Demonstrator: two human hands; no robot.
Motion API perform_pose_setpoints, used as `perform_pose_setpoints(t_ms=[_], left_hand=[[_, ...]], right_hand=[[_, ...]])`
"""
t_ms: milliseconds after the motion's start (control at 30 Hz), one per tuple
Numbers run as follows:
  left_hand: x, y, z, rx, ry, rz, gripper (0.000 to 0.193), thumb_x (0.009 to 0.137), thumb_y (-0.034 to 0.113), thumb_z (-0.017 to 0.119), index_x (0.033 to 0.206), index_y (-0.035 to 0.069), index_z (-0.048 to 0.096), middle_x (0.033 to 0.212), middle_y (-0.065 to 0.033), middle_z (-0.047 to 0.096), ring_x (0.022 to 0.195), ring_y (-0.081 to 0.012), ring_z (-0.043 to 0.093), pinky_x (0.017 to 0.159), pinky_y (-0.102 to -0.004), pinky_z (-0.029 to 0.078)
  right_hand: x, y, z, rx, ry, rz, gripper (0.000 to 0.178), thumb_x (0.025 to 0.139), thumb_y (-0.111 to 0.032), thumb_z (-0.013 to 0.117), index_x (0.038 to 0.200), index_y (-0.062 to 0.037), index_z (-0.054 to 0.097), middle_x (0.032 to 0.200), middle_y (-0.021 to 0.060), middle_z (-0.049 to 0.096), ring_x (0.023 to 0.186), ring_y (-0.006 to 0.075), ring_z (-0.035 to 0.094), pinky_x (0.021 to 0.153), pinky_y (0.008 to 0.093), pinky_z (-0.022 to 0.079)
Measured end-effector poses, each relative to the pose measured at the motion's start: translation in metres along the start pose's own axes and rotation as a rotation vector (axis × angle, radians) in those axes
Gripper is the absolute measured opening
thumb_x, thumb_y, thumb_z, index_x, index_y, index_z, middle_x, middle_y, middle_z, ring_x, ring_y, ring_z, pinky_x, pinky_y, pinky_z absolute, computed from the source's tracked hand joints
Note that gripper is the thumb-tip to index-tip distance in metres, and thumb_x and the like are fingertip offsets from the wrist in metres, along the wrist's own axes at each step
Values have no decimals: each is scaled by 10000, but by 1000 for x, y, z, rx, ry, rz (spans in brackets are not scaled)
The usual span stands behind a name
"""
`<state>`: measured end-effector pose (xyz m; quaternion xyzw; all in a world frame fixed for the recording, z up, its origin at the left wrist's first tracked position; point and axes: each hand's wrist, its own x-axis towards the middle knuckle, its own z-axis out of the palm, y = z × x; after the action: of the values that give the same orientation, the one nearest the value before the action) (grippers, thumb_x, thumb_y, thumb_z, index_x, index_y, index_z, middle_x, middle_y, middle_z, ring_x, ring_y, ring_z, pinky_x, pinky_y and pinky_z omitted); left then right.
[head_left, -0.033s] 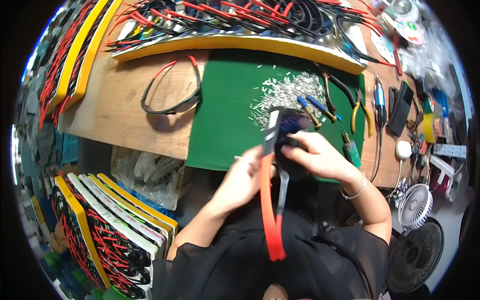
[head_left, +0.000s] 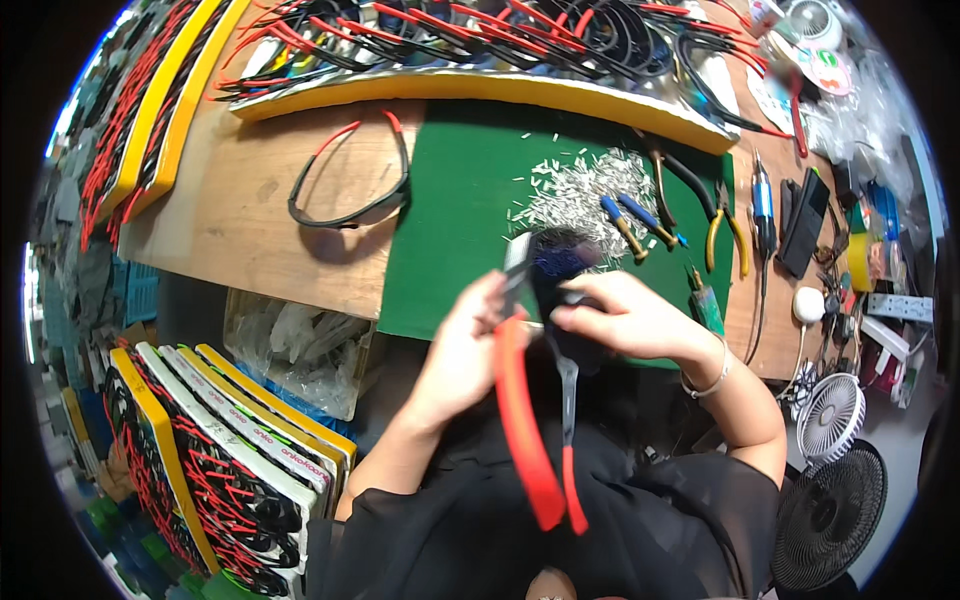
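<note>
A pair of black glasses with red arm ends (head_left: 522,430) hangs between my hands, its arms pointing down toward my body. My left hand (head_left: 462,345) is closed on one arm, near the hinge end. My right hand (head_left: 625,315) pinches the dark front part with curled fingers. A dark bluish patch (head_left: 560,258) shows at that front; I cannot make out whether it is the lens or something else. Another pair of black glasses with red arm tips (head_left: 350,220) lies on the wooden tabletop to the left, its arms pointing away.
Small whitish pieces (head_left: 575,195) lie heaped on the green mat (head_left: 440,220). Two blue-handled tools (head_left: 640,215), yellow-handled pliers (head_left: 738,235) and a green-handled tool (head_left: 706,300) lie to the right. A yellow-edged tray (head_left: 480,88) of glasses spans the back. Fans (head_left: 830,505) stand at right.
My left hand has shifted slightly left and up with the glasses arm. The two red arm ends have swung, now showing a gap between them. My right hand stays nearly in place.
</note>
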<state>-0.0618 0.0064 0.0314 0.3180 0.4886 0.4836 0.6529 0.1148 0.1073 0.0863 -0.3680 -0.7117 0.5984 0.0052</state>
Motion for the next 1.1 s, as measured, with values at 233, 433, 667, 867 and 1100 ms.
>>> perform_pose_setpoints(t_ms=[233,433,667,867,1100], left_hand=[[-25,35,-69,-78,605,298,134,880,124,521,974,30,527,868,-48,582,742,-134,586,608,-284,540],[-39,32,-124,-51,700,369,227,873,90,503,1090,21,508,954,-62,613,704,-91,576,565,-203,466],[-55,39,-199,230,968,446,216,890,94,456,1085,17,510,869,-34,593,698,-89,564,583,-213,464],[23,78,-170,855,853,95,315,867,247,507,1043,-13,516,712,-102,581,585,-192,572,513,-320,464],[12,81,-73,612,703,465,495,869,255,540,1232,-48,394,1131,-162,522,1060,-225,499,896,-345,392]], right_hand=[[108,-16,29,-325,-146,-612,369,875,-371,496,942,-16,574,841,145,578,722,228,592,648,313,484],[182,-17,27,-803,339,-712,208,757,-200,603,901,-70,526,934,110,534,739,307,569,651,368,489],[45,-24,9,-660,454,-706,117,739,-104,625,818,-72,544,727,75,531,599,249,577,505,323,473],[-22,3,18,-760,664,-638,200,680,-29,628,869,-74,576,731,40,531,570,194,573,476,275,461],[-57,14,34,-808,769,-665,231,650,-34,599,881,-45,597,761,40,543,516,142,517,442,241,417]])
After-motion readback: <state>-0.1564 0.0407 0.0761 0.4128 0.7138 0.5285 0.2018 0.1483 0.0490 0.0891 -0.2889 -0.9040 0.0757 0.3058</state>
